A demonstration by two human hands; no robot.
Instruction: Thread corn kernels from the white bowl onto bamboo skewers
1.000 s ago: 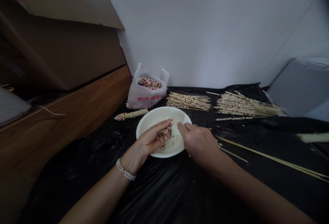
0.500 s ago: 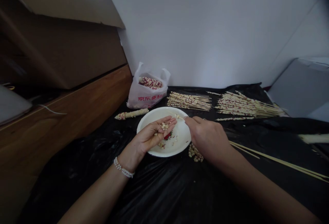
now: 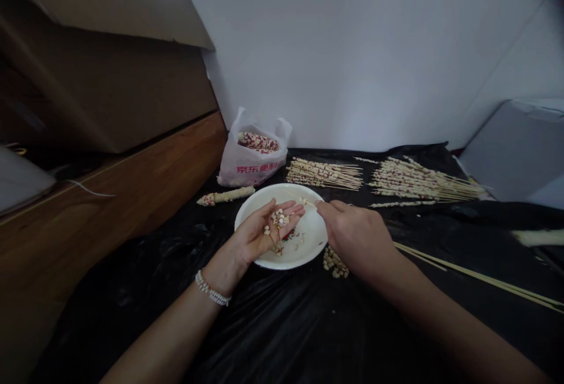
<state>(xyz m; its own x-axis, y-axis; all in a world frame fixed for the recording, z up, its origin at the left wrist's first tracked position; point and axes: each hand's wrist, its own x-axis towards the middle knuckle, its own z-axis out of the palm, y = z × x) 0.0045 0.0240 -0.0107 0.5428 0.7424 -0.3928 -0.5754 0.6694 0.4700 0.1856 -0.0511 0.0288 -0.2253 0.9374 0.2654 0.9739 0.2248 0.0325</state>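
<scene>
My left hand (image 3: 259,231) is palm up over the left part of a white bowl (image 3: 311,249), its fingers spread. Several loose corn kernels (image 3: 281,218) lie on the palm and fingers. My right hand (image 3: 352,228) is closed round a thin skewer (image 3: 311,204) at the bowl's right edge. The skewer points left over the bowl, with a few kernels (image 3: 303,200) on it, just beyond my left fingertips. More kernels lie in the bowl. A small heap of pale kernels (image 3: 335,262) sits below my right hand.
A white plastic bag (image 3: 253,164) holds speckled corn cobs. A partly stripped cob (image 3: 226,195) lies left of the bowl. Kernel-covered skewers (image 3: 324,173) and a larger bundle (image 3: 409,179) lie behind. Bare sticks (image 3: 476,275) lie at right; a cardboard box (image 3: 110,78) stands at left.
My left hand has opened wider, its thumb lifting away from the fingers and showing more of the kernels. My right hand has barely moved.
</scene>
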